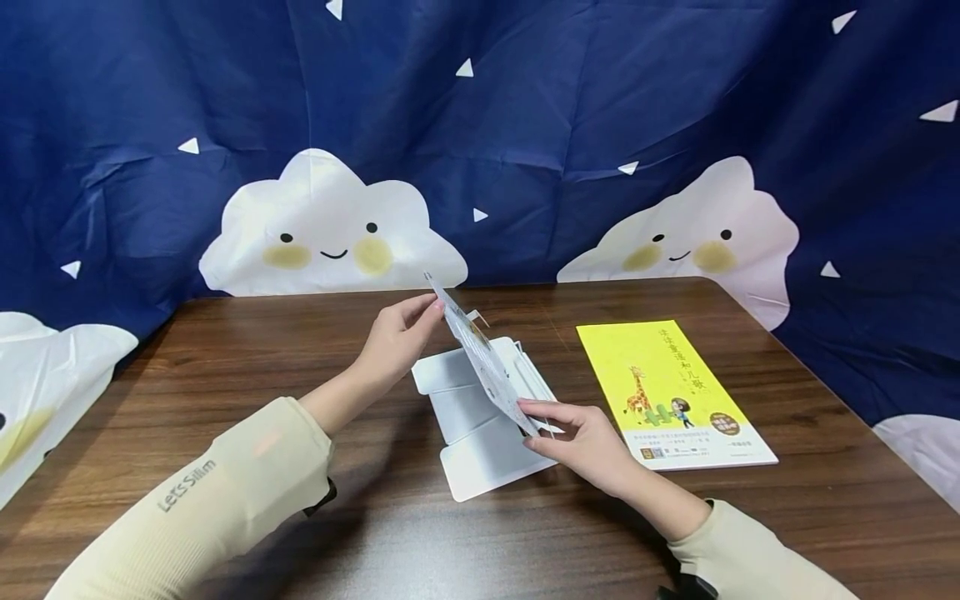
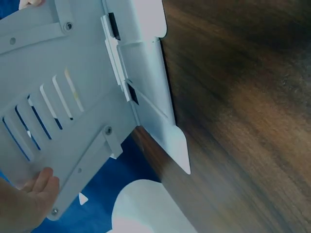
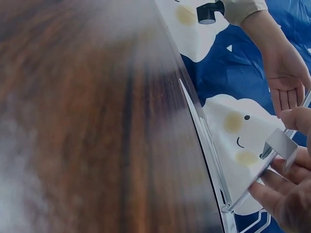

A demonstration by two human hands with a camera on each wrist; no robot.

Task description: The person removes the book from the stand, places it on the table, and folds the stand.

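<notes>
A white folding book stand stands on the table, its base (image 1: 480, 458) lying flat and its panel (image 1: 483, 358) tilted up, seen nearly edge-on in the head view. My left hand (image 1: 397, 340) holds the panel's upper far edge between thumb and fingers. At the lower near edge, my right hand (image 1: 581, 437) grips the panel with the thumb on one side and fingers on the other. The left wrist view shows the panel's slotted back (image 2: 48, 68) with riveted bars and a hinge to the base. A small bent clip (image 3: 281, 145) sits by the right hand's fingers.
A yellow-covered book (image 1: 667, 392) with a giraffe picture lies on the table to the right of the stand. The dark wooden table (image 1: 420, 542) ends at the back against a blue curtain (image 1: 510, 108) with smiling clouds.
</notes>
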